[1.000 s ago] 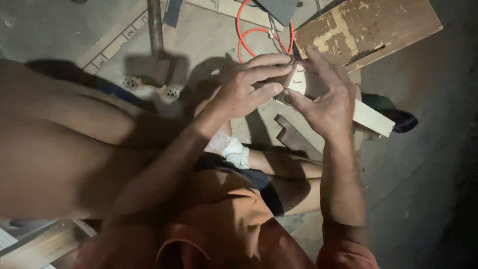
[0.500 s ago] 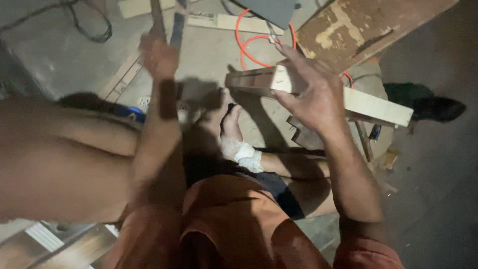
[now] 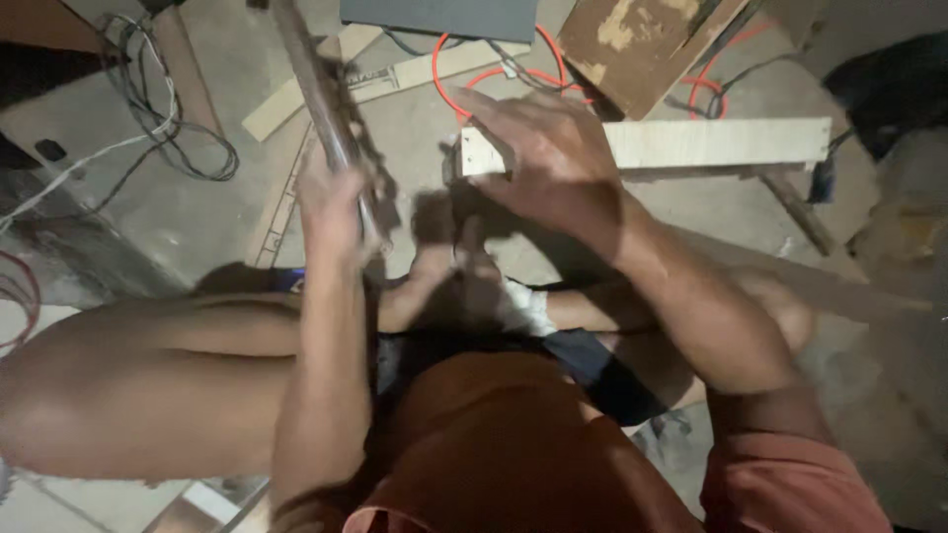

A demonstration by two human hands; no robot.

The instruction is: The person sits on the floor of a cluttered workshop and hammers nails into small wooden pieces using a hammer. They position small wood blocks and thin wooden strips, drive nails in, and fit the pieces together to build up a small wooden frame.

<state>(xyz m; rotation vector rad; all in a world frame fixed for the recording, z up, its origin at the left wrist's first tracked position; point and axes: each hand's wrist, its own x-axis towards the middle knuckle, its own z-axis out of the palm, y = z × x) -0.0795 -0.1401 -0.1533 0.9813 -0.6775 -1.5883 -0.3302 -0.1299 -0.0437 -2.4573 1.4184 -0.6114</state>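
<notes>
The left hand [image 3: 331, 202] grips a long, dark rod-like tool [image 3: 318, 84] (blurred, possibly a hammer handle) raised over the concrete floor [image 3: 178, 212]. The right hand [image 3: 543, 163] rests spread on the near end of a pale wooden plank [image 3: 711, 143], just beside a red cable [image 3: 464, 74] and grey cords [image 3: 158, 118].

The plank [image 3: 711, 144] lies on the floor [image 3: 197, 212] right of the handle [image 3: 321, 94], cables [image 3: 163, 128] lying farther left.
</notes>
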